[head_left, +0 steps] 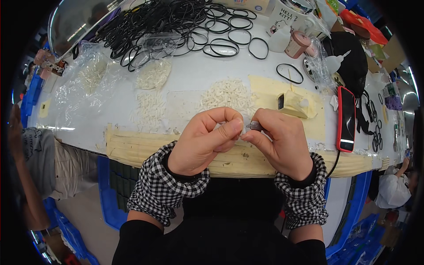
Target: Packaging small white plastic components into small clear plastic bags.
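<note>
My left hand (206, 140) is closed in a pinch near the table's front edge. What it pinches is too small to make out, though a whitish bit shows by the fingertips. Close beside it, my right hand (282, 140) is closed around a small dark grey piece with a narrow tip (255, 126), which points toward the left fingertips. Most of that piece is hidden by the fingers. Just beyond the hands lies a pile of small white pieces (227, 95), and a thinner spread of similar pieces (149, 108) is to the left.
Black rubber rings (152, 26) heap up at the back. Clear plastic bags (90, 75) lie at left. A yellow taped block (295, 105) and a red-cased phone (346, 119) are at right. Padded yellowish tape (132, 145) covers the front edge. Another person (70, 163) is at far left.
</note>
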`<action>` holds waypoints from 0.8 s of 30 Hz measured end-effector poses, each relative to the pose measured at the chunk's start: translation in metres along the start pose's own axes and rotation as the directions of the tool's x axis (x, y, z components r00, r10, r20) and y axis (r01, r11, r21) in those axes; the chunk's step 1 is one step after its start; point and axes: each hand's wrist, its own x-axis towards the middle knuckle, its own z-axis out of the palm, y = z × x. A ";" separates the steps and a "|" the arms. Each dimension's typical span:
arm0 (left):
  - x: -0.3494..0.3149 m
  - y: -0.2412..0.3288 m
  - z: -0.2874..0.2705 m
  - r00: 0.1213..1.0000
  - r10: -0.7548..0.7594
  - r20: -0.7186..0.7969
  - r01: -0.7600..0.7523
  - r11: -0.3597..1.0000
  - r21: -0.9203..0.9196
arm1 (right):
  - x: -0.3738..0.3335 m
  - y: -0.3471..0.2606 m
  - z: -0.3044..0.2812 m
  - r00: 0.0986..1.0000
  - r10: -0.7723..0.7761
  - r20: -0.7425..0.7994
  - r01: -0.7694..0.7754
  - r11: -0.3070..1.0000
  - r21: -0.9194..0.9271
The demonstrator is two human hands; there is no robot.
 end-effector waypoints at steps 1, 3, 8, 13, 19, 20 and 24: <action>0.000 0.001 0.000 1.000 -0.002 -0.003 0.002 1.000 0.004 | 0.000 0.000 0.000 1.000 0.001 0.003 -0.001 1.000 0.006; 0.000 0.001 0.000 1.000 -0.002 0.002 0.002 1.000 0.008 | 0.000 0.001 0.000 1.000 0.006 0.015 -0.006 1.000 0.014; -0.001 -0.001 -0.001 1.000 -0.003 0.009 0.003 1.000 0.018 | -0.001 0.001 -0.002 0.998 0.029 0.059 -0.031 0.999 0.035; -0.001 -0.001 -0.002 1.000 -0.012 0.011 0.012 1.000 0.016 | -0.001 0.002 -0.002 0.998 0.024 0.056 -0.027 0.998 0.053; 0.000 -0.001 -0.002 1.000 -0.008 0.012 0.008 1.000 0.030 | -0.003 0.003 -0.002 0.996 0.022 0.086 -0.028 0.997 0.074; 0.000 -0.001 -0.002 1.000 -0.005 0.015 0.005 0.999 0.034 | -0.003 0.004 -0.003 0.995 0.020 0.093 -0.027 0.997 0.074; -0.001 0.000 -0.001 1.000 -0.014 0.009 0.014 1.000 0.027 | -0.002 0.003 -0.002 0.998 0.024 0.056 -0.030 0.995 0.096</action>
